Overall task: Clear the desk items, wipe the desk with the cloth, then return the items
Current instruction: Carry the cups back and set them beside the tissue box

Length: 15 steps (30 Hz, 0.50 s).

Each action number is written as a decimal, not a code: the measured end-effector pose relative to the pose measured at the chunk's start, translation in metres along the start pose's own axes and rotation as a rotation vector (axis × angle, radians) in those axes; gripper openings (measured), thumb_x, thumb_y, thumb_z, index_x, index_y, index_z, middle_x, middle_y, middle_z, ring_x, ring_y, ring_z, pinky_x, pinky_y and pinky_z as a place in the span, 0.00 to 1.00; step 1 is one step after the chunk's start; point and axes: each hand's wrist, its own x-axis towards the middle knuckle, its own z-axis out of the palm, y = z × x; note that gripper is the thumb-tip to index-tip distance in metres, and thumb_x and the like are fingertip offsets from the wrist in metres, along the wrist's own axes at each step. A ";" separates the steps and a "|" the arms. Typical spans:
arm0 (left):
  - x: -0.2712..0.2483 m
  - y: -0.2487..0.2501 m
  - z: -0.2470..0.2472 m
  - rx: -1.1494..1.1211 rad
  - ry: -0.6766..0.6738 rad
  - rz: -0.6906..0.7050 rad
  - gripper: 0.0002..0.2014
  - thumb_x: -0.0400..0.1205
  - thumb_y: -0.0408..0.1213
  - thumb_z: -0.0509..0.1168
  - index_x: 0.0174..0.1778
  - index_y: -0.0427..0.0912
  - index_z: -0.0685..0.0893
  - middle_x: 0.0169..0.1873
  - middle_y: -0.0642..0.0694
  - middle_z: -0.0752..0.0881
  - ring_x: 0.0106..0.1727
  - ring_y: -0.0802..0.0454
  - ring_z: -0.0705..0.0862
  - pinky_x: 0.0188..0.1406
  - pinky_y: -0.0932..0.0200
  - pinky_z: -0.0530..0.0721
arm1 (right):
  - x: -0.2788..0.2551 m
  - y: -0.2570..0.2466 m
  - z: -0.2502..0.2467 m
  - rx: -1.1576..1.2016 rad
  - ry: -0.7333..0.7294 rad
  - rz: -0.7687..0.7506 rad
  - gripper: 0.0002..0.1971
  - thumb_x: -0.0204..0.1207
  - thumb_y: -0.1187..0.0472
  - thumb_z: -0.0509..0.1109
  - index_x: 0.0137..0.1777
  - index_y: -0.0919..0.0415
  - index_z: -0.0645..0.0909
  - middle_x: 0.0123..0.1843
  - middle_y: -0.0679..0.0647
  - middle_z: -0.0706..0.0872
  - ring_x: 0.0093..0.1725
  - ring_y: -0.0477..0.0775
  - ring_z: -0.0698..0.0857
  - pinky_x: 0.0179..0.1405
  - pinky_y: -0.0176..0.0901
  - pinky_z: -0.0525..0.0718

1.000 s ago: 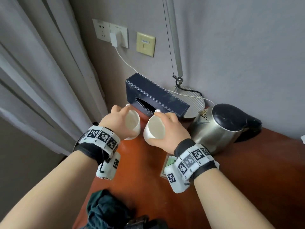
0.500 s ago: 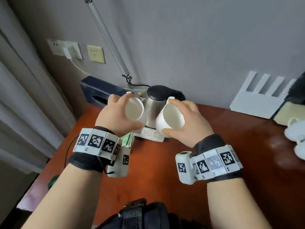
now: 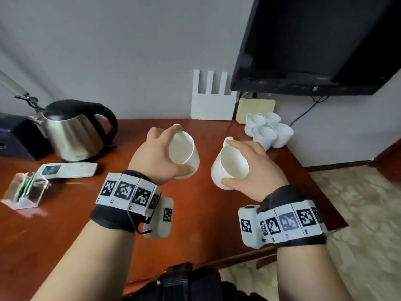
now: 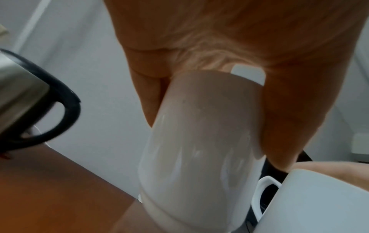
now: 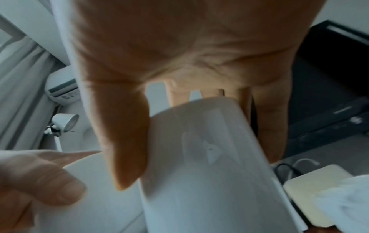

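A person's left hand [image 3: 160, 157] is gripping a plain white ceramic mug [image 3: 184, 154], fingers and thumb curled round its wall, while the right hand [image 3: 258, 168] is wrapping a second white ceramic mug [image 3: 230, 168] the same way; both mugs are hanging tilted, mouths toward the camera, above the middle of the reddish-brown wooden desk [image 3: 65, 224]. Judging by the scene, the clearing step is in hand: four more white mugs [image 3: 269, 131] are sitting clustered at about two o'clock near the desk's far right corner, just beside a cream-coloured flat box [image 3: 256, 107], and the pair in the air are probably heading there. The next move is calling for lowering each mug upright beside that cluster without knocking it, then letting go. Room is looking tight on that side, with the desk's right edge running close past the cluster at three o'clock and a black wall-mounted television [image 3: 321, 44] overhanging at one o'clock; the open wood between the hands and the cluster is giving the clearest path. Waiting at nine to ten o'clock are a stainless steel kettle with a black lid and handle [image 3: 73, 131], a white remote control [image 3: 67, 170], a clear acrylic sachet holder [image 3: 26, 192] and a dark box [image 3: 15, 137]. No cloth is showing in any view.
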 end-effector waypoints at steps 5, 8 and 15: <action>0.014 0.039 0.036 0.021 -0.071 0.064 0.43 0.67 0.47 0.77 0.76 0.60 0.63 0.66 0.50 0.67 0.55 0.50 0.75 0.50 0.59 0.75 | -0.013 0.054 -0.018 0.039 0.040 0.103 0.42 0.64 0.49 0.77 0.76 0.34 0.58 0.76 0.41 0.61 0.71 0.51 0.72 0.63 0.47 0.77; 0.027 0.049 0.050 0.040 -0.101 0.087 0.43 0.66 0.47 0.77 0.76 0.61 0.63 0.65 0.50 0.67 0.56 0.49 0.76 0.51 0.59 0.77 | -0.007 0.073 -0.022 0.057 0.049 0.132 0.42 0.65 0.50 0.76 0.76 0.34 0.57 0.76 0.42 0.61 0.72 0.51 0.71 0.65 0.49 0.77; 0.078 0.069 0.068 0.102 -0.127 0.104 0.44 0.66 0.49 0.77 0.76 0.60 0.62 0.65 0.47 0.67 0.58 0.45 0.78 0.52 0.57 0.79 | 0.033 0.102 -0.041 0.054 0.016 0.137 0.42 0.65 0.51 0.77 0.76 0.35 0.58 0.76 0.41 0.60 0.73 0.50 0.70 0.64 0.47 0.76</action>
